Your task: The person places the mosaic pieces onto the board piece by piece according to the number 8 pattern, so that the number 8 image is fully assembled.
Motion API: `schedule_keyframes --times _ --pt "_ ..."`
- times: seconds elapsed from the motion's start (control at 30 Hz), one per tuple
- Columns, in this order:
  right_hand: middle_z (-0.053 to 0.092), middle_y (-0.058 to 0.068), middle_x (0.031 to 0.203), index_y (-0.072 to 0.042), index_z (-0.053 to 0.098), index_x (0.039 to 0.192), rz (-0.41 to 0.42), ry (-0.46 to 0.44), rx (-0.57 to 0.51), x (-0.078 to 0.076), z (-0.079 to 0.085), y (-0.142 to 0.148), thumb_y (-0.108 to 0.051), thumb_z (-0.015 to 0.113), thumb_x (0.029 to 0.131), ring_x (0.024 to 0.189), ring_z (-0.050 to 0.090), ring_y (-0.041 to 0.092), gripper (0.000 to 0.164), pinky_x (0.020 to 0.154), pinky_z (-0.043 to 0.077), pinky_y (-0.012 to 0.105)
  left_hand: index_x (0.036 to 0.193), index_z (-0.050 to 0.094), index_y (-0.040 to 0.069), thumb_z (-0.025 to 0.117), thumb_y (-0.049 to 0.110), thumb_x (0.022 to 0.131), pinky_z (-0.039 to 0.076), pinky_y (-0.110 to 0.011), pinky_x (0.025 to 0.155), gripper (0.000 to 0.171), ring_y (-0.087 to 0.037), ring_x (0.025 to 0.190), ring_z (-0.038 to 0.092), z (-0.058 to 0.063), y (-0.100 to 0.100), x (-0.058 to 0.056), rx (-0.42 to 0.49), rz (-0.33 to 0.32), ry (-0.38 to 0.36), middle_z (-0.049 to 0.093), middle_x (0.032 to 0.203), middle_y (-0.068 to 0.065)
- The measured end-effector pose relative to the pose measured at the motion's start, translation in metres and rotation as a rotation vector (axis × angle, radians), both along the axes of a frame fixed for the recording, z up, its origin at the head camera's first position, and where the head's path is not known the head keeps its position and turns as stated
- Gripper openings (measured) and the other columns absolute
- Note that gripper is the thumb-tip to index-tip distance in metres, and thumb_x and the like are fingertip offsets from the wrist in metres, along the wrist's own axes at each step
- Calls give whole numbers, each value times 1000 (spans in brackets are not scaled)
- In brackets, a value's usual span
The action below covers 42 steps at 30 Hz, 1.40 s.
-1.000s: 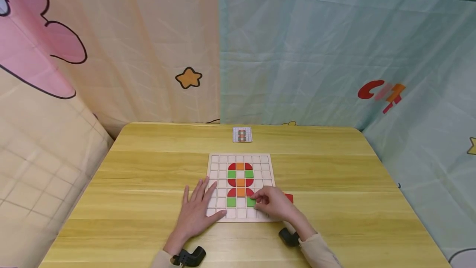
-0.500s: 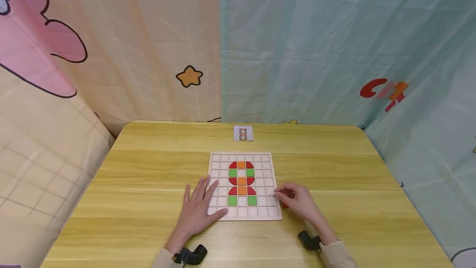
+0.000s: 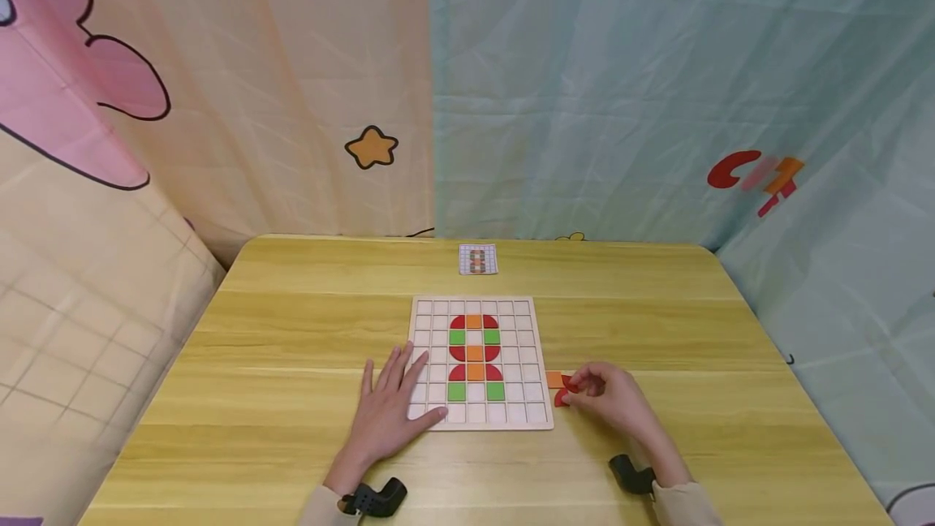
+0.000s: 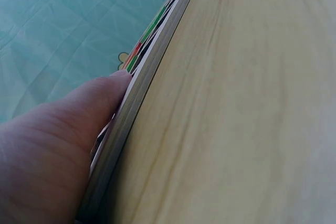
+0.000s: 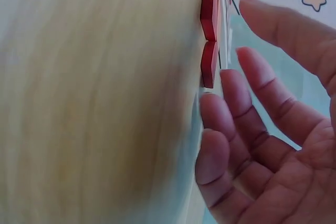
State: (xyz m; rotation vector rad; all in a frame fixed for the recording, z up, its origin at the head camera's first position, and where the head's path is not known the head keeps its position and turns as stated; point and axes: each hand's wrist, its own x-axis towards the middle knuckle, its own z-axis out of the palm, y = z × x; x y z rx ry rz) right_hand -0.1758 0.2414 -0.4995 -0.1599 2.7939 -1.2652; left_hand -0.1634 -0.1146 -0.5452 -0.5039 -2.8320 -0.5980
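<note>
A white gridded board [image 3: 515,412] lies on the table, bearing red rounded pieces [image 3: 458,372], orange squares [image 3: 475,353] and green squares [image 3: 456,391] in a figure. My left hand [image 3: 385,412] rests with spread fingers on the board's left edge; its thumb [image 4: 107,95] lies along the near edge in the left wrist view. Right of the board, my right hand [image 3: 612,400] has its fingertips at loose red rounded pieces [image 3: 561,398], beside an orange piece [image 3: 554,380]. In the right wrist view thumb and forefinger stand apart, with no piece visible between them, near the red pieces [image 5: 209,6].
A small card [image 3: 478,260] with a printed grid and coloured figure lies behind the board. The wooden table [image 3: 292,307] reaches back to hanging cloths [image 3: 584,104]. Each wrist wears a black camera [image 3: 632,475].
My right hand has moved from the board's lower middle out past its right edge, uncovering the green square and reaching the loose pieces. My left hand has stayed in place.
</note>
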Motion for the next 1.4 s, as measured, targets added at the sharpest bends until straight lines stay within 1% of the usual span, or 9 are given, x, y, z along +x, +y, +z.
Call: schedule_keyframes --times 0.17,0.27,0.37,0.53,0.73,0.97,1.17,1.27,1.4 --pt "57 -3 71 -9 65 83 23 7 24 -1 1 0 -25 86 69 62 48 14 29 54 40 24 148 35 15 53 70 81 -1 -59 109 89 -31 142 14 1 0 -1 1 0 -22 20 155 -12" --pt "55 -3 71 -9 64 84 0 12 41 -3 1 1 -21 84 72 62 47 14 27 54 39 24 148 35 15 54 69 81 -1 -59 109 88 -31 141 14 1 0 -1 6 -3 -19 20 155 -12" --pt "54 -2 73 -7 64 90 -10 16 52 -7 1 3 -14 82 75 64 48 14 24 55 40 24 148 36 14 55 68 81 -1 -59 109 88 -32 141 15 1 0 -1 4 -8 -9 20 155 -12" --pt "53 -2 74 -5 68 97 32 14 63 -9 0 6 -9 79 77 65 47 14 24 55 40 24 148 35 14 54 69 81 -1 -59 109 88 -31 141 14 1 0 -2 -5 -9 -6 20 155 -12" --pt "53 -2 73 -7 69 91 28 5 84 -10 -1 6 -7 78 77 64 47 13 16 55 39 24 148 35 15 55 68 81 -2 -59 109 88 -31 142 14 1 0 -1 5 -8 -14 20 155 -12" --pt "55 0 74 -6 64 87 21 9 87 -8 1 6 -5 79 75 65 48 14 18 55 40 24 148 35 15 54 69 81 -1 -59 109 88 -31 141 15 1 -1 -1 -3 -7 -3 20 155 -12" --pt "55 -1 73 -7 62 85 -17 -5 93 -6 2 5 -4 77 78 67 50 14 17 58 44 24 148 34 16 53 70 81 -1 -60 108 89 -31 141 15 -1 -1 -1 2 -7 2 20 155 -12" --pt "55 -1 73 -8 62 84 -47 15 73 -3 4 0 -4 77 78 66 51 14 16 59 45 24 149 33 17 51 71 82 -2 -58 109 88 -29 142 13 -2 -2 -1 -7 -4 -9 19 156 -11" --pt "58 -1 72 -7 62 82 -57 54 -11 0 8 -11 -1 77 77 66 54 15 16 59 48 24 150 32 18 50 71 82 -3 -57 109 88 -28 142 12 -2 -2 -1 -12 -3 -18 18 156 -9"
